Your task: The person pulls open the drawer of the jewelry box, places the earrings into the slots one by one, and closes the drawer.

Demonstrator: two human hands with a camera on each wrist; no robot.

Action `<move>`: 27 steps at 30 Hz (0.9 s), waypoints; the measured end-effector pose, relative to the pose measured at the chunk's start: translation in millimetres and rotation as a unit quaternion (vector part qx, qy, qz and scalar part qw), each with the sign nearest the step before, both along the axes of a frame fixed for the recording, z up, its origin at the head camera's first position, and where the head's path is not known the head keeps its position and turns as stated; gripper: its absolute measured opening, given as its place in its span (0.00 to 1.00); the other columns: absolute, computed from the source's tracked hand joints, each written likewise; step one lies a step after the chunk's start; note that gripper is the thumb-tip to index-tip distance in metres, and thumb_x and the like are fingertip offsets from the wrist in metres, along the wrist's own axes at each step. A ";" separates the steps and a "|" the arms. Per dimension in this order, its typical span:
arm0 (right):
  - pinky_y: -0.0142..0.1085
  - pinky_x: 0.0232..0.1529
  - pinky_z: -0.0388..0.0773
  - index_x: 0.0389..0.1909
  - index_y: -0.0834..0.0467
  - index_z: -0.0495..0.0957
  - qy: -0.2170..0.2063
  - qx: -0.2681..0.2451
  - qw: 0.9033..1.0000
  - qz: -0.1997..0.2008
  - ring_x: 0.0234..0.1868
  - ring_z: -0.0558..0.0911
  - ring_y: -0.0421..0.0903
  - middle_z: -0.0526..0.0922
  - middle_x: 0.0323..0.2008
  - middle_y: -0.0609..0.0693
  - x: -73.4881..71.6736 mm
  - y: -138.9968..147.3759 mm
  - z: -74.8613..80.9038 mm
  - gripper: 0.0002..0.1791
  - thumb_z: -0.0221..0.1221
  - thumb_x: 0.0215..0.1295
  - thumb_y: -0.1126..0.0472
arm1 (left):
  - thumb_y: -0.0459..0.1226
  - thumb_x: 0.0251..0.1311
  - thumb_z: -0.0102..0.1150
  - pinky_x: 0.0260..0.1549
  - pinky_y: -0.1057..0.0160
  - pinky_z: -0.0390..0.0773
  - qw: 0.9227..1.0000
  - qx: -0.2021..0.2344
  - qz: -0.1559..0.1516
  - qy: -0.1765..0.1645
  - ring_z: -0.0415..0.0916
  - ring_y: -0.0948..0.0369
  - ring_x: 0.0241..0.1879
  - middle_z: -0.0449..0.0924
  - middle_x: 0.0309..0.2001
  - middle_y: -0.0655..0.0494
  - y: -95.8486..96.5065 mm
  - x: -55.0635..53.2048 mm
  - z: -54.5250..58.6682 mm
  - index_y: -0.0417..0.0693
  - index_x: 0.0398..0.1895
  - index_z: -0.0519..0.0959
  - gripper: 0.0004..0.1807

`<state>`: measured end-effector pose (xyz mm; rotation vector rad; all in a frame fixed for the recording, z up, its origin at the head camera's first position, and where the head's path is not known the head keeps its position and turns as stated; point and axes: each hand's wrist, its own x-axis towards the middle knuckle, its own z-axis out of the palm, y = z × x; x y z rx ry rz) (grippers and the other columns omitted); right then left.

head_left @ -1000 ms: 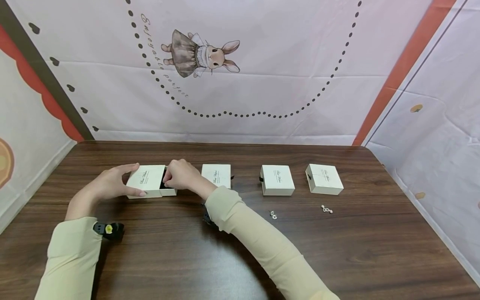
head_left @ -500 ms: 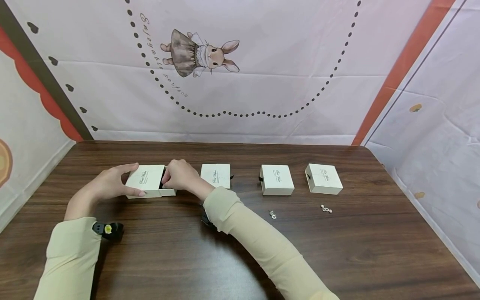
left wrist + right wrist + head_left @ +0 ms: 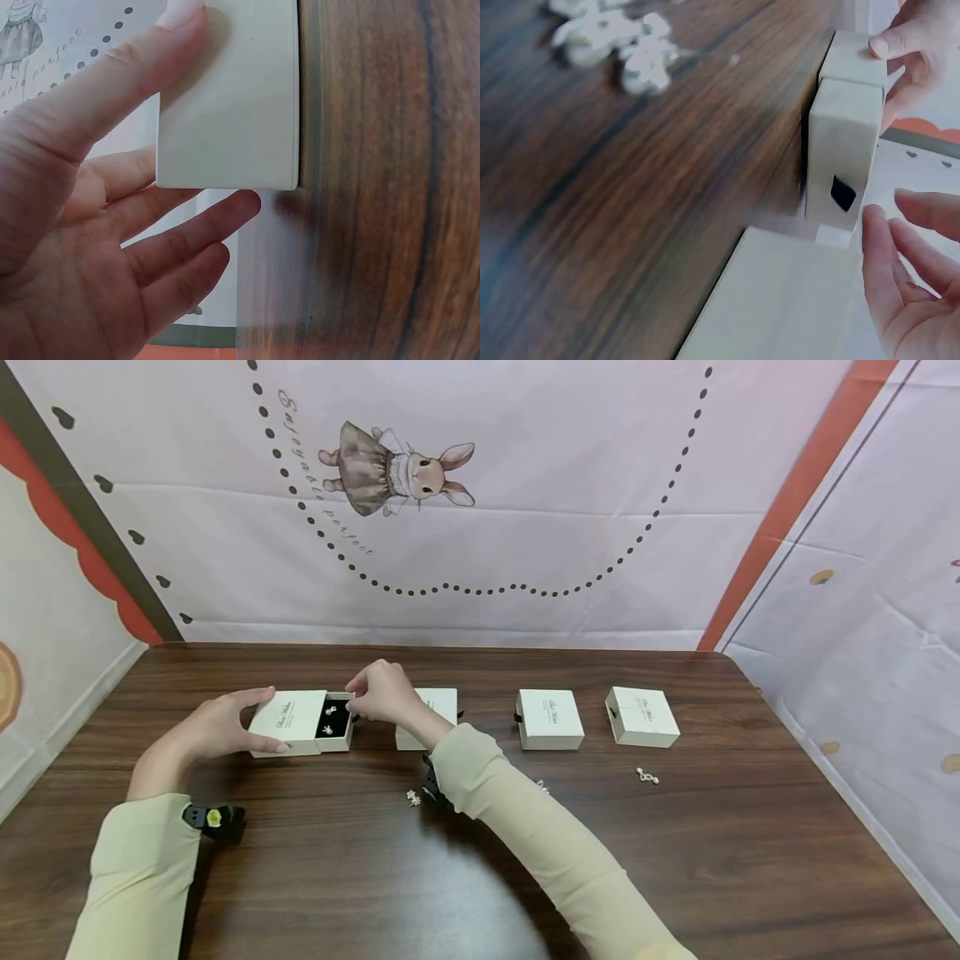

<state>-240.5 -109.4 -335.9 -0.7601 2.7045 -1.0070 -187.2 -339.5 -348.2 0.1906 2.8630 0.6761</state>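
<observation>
In the head view, a white jewelry box point(image 3: 283, 718) with dark lettering lies at the left of the row. Its drawer point(image 3: 335, 745) stands partly out to the right, and a pair of earrings point(image 3: 328, 729) rests on the black lining. My left hand point(image 3: 219, 725) grips the box's left end, thumb on the front side point(image 3: 232, 112). The other left fingers spread loosely in the left wrist view. My right hand point(image 3: 386, 695) hovers at the drawer's right end; in the right wrist view its thumb and fingers are apart, near the drawer front's black tab point(image 3: 844, 193).
A second white box point(image 3: 438, 700) is partly behind my right hand. Two more boxes, one in the middle point(image 3: 551, 718) and one farther right point(image 3: 642, 717), complete the row. Small earrings lie before them: flower-like ones point(image 3: 413, 797), a partly hidden pair point(image 3: 543, 787) and pearl-like ones point(image 3: 647, 776).
My right hand has come out of the drawer and moved slightly right and back. The earrings on the black lining now show, as do the flower-like ones on the table. My left hand stays put.
</observation>
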 end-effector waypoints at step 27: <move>0.24 0.20 0.76 0.48 0.66 0.77 -0.118 -0.008 0.993 -0.024 0.22 0.83 0.43 0.81 0.17 0.50 2.2 -5.4 -8.2 0.20 0.64 0.52 0.68 | 0.60 0.34 0.68 0.51 0.33 0.56 1.000 0.004 0.003 0.003 0.50 0.31 0.60 0.53 0.62 0.26 0.4 1.4 -0.2 0.30 0.65 0.54 0.61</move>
